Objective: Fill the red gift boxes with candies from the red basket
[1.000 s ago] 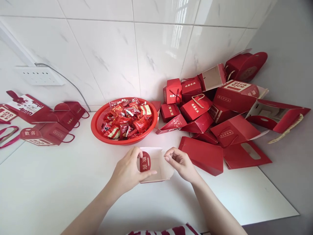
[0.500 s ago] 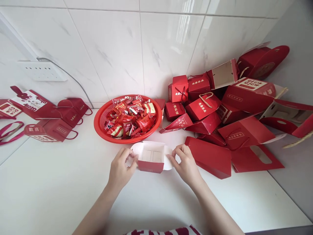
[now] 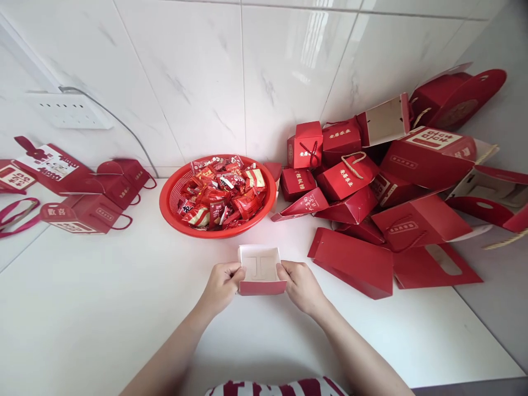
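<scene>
A small open-topped cardboard box [image 3: 262,287], red outside and white inside, is held between my two hands just in front of the candy basket. My left hand [image 3: 221,287] pinches its left wall, thumb on the inner side. On the opposite wall my right hand [image 3: 303,285] grips in the same way. No side flaps stick out from the box now. Behind it stands a red plastic basket [image 3: 165,206] heaped with wrapped candies [image 3: 218,195].
To the right lies a jumbled pile of red gift boxes [image 3: 344,176], some with rope handles. A flat red box [image 3: 355,261] rests at its front. More red boxes [image 3: 84,214] sit on the left. A wall socket [image 3: 68,110] has a cable running down.
Both hands have moved inward from the outspread side flaps to the box's walls. The flaps no longer stick out, and the box sides stand up straight.
</scene>
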Tool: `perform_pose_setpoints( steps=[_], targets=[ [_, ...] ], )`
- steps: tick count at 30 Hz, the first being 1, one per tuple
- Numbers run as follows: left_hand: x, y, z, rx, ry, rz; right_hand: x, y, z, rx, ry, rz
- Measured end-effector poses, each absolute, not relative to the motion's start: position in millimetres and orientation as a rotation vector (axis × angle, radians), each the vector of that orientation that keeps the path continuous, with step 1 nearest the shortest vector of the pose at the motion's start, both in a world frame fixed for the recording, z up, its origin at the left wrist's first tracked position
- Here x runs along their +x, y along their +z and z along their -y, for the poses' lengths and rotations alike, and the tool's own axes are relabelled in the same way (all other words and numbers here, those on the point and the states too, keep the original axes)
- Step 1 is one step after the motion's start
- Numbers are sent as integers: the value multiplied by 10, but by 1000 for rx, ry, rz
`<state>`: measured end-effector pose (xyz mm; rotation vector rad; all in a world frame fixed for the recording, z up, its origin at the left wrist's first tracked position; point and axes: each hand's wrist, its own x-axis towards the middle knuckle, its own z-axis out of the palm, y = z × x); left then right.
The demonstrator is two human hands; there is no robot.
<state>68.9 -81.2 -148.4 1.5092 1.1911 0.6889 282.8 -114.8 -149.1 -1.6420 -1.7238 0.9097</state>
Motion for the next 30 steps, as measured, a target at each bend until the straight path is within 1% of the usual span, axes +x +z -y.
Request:
perform_pose_setpoints(
  steps=[5, 8, 11, 16, 18, 20, 22, 26, 30],
  targets=[
    [684, -1517, 875, 1563, 878, -1236, 2797, -1541, 1162, -1613, 836, 1683],
    [652, -1509, 906, 1762, 927, -1137, 2783, -1556, 1189, -1569, 727, 1628],
    [590, -1488, 895, 1958, 849, -988, 2796, -1519, 1220, -1442, 697, 1653],
    [465, -1397, 835, 2013, 706, -821, 2936, -1410, 1205, -1032, 954, 1949],
    [432, -1341, 825, 2073, 608, -834, 3015, -1382, 1182, -971, 999, 2036],
    [420, -1295, 826, 2146, 519, -865, 3077, -1368, 1170, -998, 985, 2112],
    [428, -1275, 834, 2199, 483, -899, 3101, -1368, 1178, -1052, 910, 2185],
    [474, -1317, 847, 2242, 520, -960, 3001, -1407, 1247, -1088, 641, 2310],
    [519, -1374, 864, 2223, 684, -1043, 2800, -1443, 1354, -1074, 404, 2322]
  ],
)
